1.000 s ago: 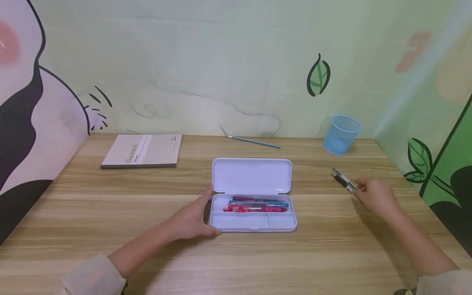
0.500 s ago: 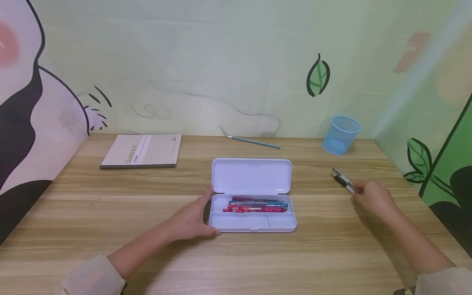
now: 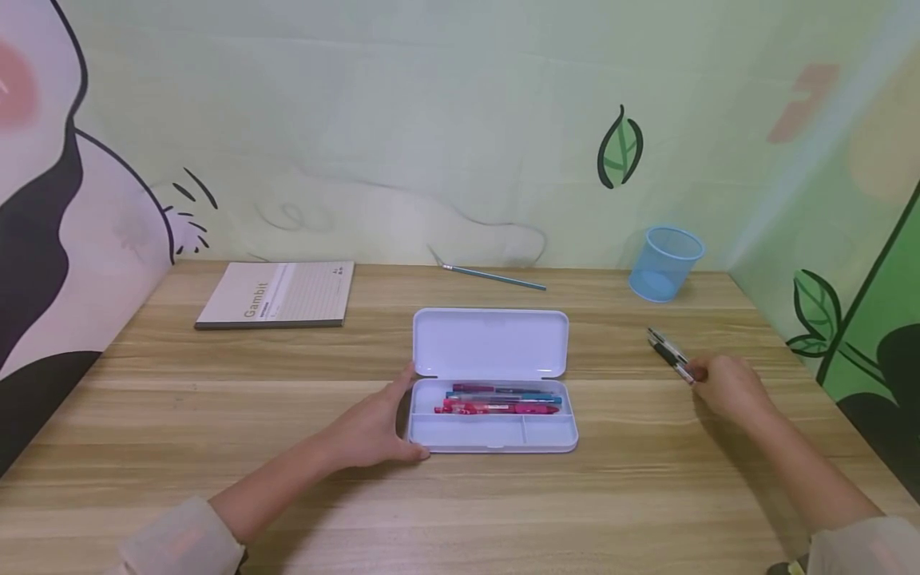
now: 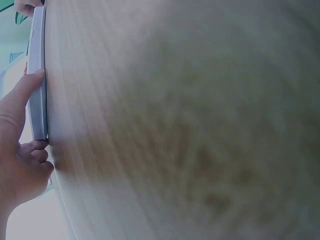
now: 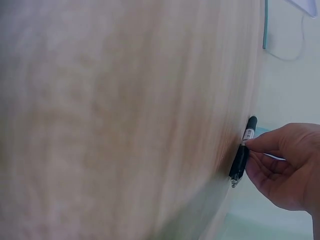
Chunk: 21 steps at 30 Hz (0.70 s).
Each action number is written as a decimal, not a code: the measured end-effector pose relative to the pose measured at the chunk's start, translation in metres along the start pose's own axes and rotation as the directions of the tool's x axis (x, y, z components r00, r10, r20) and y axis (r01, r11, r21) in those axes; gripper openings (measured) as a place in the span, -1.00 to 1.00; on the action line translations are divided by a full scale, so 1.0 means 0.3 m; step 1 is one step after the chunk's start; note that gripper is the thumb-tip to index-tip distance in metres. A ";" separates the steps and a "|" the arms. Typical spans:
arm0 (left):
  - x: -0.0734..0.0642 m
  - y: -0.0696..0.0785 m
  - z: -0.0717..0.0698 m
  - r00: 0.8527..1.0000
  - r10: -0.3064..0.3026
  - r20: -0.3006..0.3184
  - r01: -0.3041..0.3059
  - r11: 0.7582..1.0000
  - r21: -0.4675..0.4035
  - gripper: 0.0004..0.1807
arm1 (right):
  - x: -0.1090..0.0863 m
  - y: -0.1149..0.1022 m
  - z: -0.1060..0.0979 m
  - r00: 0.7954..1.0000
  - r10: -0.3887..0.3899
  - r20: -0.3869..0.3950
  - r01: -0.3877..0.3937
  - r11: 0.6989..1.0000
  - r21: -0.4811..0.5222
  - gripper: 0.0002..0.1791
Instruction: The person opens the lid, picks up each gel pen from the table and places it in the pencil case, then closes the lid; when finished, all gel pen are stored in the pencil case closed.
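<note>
My left hand (image 3: 366,427) holds the left end of an open white pencil case (image 3: 449,433), thumb at its front corner and fingers along the far side. In the left wrist view the thumb (image 4: 30,85) lies against the case's front wall (image 4: 37,117). Several pens (image 3: 503,408), red, pink and blue, lie in the case's long rear compartment. On the right, my right hand (image 3: 729,387) pinches the near end of two pens (image 3: 670,354), side by side. The right wrist view shows a black-gripped pen (image 5: 240,160) between thumb and fingers, close over the table.
A blue mesh pen cup (image 3: 664,265) stands at the back right. Behind the case lies a blue pencil (image 3: 496,278) near the wall. A Gambit notebook (image 3: 276,295) lies at the back left. The two front compartments of the case hold nothing.
The right hand has dropped slightly toward me, its fingers now closer together at the pens' near end. The left hand and the case have stayed in place.
</note>
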<state>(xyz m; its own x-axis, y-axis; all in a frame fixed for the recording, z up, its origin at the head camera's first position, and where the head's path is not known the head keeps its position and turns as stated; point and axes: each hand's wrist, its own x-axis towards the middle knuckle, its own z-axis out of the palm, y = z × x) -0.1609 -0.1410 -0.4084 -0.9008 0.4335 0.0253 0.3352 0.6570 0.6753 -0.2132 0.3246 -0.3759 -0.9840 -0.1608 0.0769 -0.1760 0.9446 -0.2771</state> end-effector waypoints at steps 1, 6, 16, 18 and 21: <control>0.000 0.000 0.000 1.000 0.000 0.000 0.000 1.000 0.001 0.31 | 0.000 -0.001 0.000 1.000 0.000 0.002 0.000 1.000 -0.001 -0.79; -0.002 0.001 0.000 1.000 -0.006 0.000 0.006 1.000 0.004 0.31 | 0.002 -0.005 -0.001 1.000 -0.007 0.002 0.007 1.000 -0.022 -0.80; 0.001 0.001 0.002 1.000 -0.023 0.006 0.023 1.000 0.009 0.31 | -0.001 0.002 0.003 1.000 0.004 -0.026 -0.004 1.000 -0.023 -0.79; 0.001 0.001 0.003 1.000 -0.026 0.007 0.026 1.000 0.012 0.31 | -0.002 0.001 0.002 0.999 0.006 -0.051 -0.007 1.000 -0.017 -0.77; 0.003 0.000 0.002 0.999 -0.033 0.010 0.033 0.999 0.010 0.32 | -0.003 -0.005 0.002 0.994 -0.008 -0.105 0.008 1.000 -0.004 -0.76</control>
<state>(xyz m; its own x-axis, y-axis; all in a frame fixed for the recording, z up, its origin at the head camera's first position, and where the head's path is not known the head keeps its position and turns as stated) -0.1613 -0.1402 -0.4087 -0.9086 0.4176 -0.0045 0.3080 0.6774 0.6680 -0.2121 0.3231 -0.3760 -0.9742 -0.1373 0.1791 -0.1833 0.9444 -0.2730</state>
